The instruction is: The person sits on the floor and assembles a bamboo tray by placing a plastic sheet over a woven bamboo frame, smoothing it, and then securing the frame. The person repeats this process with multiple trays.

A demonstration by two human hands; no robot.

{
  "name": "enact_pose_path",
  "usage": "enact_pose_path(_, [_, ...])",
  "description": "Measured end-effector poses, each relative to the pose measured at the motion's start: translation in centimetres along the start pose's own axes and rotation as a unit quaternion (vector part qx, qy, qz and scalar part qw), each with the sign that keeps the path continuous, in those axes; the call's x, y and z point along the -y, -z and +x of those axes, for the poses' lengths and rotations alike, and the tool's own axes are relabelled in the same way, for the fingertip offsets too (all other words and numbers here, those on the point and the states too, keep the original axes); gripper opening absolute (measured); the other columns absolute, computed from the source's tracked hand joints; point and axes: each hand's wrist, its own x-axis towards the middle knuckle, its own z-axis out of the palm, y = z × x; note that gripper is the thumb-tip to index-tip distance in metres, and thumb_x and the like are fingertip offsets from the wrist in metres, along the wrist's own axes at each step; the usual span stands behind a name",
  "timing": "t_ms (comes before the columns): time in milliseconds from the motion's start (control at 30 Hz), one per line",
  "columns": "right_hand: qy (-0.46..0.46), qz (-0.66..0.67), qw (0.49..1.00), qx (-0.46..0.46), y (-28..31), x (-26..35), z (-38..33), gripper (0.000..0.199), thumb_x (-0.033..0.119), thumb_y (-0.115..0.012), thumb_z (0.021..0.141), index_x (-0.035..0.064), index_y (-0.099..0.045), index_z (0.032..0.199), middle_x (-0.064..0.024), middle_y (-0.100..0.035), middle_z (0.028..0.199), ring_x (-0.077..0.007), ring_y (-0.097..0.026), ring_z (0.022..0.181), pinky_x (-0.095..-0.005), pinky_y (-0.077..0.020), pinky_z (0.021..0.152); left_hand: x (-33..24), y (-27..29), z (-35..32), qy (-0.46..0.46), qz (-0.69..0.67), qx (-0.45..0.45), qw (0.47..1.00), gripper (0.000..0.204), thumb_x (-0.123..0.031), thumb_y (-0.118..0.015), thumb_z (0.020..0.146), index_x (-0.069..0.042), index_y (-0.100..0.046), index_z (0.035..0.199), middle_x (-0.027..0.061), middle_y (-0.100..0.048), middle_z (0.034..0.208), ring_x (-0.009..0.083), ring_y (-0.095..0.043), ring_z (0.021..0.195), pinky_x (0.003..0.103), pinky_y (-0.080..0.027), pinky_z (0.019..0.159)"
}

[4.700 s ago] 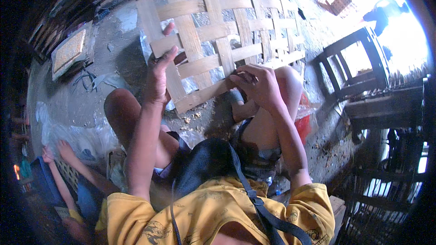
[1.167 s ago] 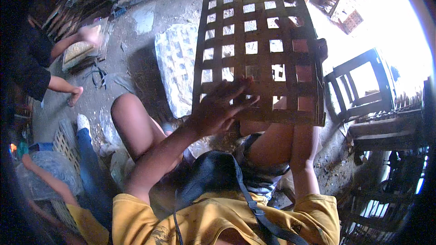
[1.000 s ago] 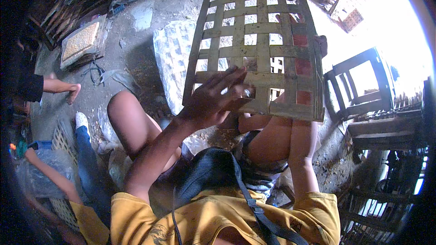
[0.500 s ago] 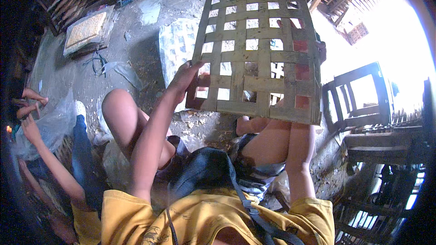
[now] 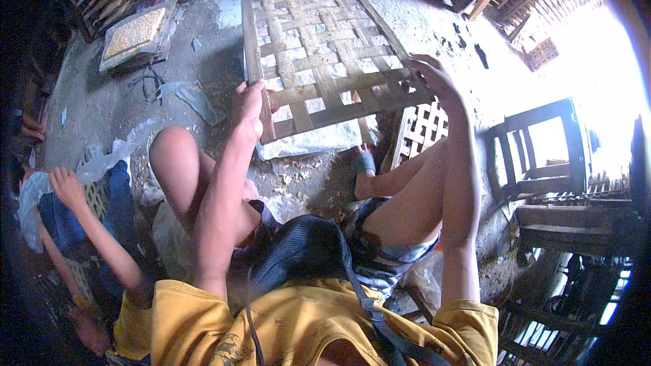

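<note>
Head view, left hand (image 5: 249, 105): fingers bent around the near left corner of the woven panel (image 5: 319, 47), closed firmly on its side bar.
Right hand (image 5: 434, 76): curled over the panel's near right corner, gripping the edge; some fingertips are hidden.
Woven panel: flat wooden strips crossed in an open lattice inside a frame; held up beyond the knees, stretching away to the far side, its near edge between the two hands.
Plastic sheeting (image 5: 312, 142): pale, on the floor, partly seen beneath the panel's near edge.
Second lattice (image 5: 426, 125): below the right hand, beside the person's right shin.
Grain slab (image 5: 135, 30): pale yellow, rectangular, far left, well apart from the panel.
Cord (image 5: 150, 85): dark and looped on the floor, nearer than the slab.
Wooden stand (image 5: 573, 146): dark, at the right.
Co-worker's hand (image 5: 66, 186): near left, at clear plastic (image 5: 30, 207).
</note>
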Motion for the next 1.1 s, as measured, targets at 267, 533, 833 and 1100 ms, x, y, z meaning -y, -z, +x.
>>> enact_pose_path(267, [0.009,-0.336,0.936,-0.103,-4.9,-0.6,2.4,0.056,0.053,-0.071,0.087,0.0099,-0.07,0.122,-0.0146,-0.072,0.102,-0.0209,-0.071,0.09,-0.0378,-0.0571,0.071,-0.1,0.3,0.5,-0.015,-0.023,-0.031,0.999,0.026,-0.024,-0.064,0.094,-0.008,-0.057,0.112,0.0126,-0.068,0.089,0.0235,-0.068,0.074,0.038,-0.055,0.051])
enact_pose_path(533, [-0.109,-0.199,0.966,0.122,-6.3,-5.0,3.8,0.061,0.06,-0.063,0.091,0.0087,-0.066,0.124,-0.0165,-0.071,0.1,-0.0221,-0.071,0.082,-0.0355,-0.0562,0.066,-9.5,0.6,-3.1,-0.157,-0.088,0.288,0.941,0.06,-0.04,-0.061,0.098,-0.011,-0.045,0.147,0.0167,-0.064,0.129,0.0298,-0.069,0.109,0.038,-0.062,0.081])
enact_pose_path(833, [-0.227,0.339,0.835,0.37,-15.7,-3.8,-6.3,0.065,0.065,-0.046,0.099,0.0028,-0.054,0.116,-0.0069,-0.055,0.08,-0.0102,-0.052,0.055,-0.0238,-0.0435,0.042,-2.0,-0.8,3.3,-0.071,0.025,-0.05,0.996,0.116,-0.07,-0.068,0.082,-0.001,-0.019,0.16,0.0232,-0.024,0.164,0.0328,-0.03,0.15,0.046,-0.027,0.12])
enact_pose_path(1100, [-0.293,0.574,0.481,0.594,-15.7,-1.8,-10.1,0.083,0.073,-0.034,0.099,-0.0044,-0.05,0.122,-0.0077,-0.052,0.075,-0.011,-0.048,0.049,-0.0232,-0.0394,0.034,0.3,-5.7,-1.8,0.024,-0.277,0.089,0.956,0.046,-0.045,-0.054,0.105,-0.005,-0.058,0.128,0.011,-0.068,0.105,0.0217,-0.066,0.082,0.043,-0.06,0.081])
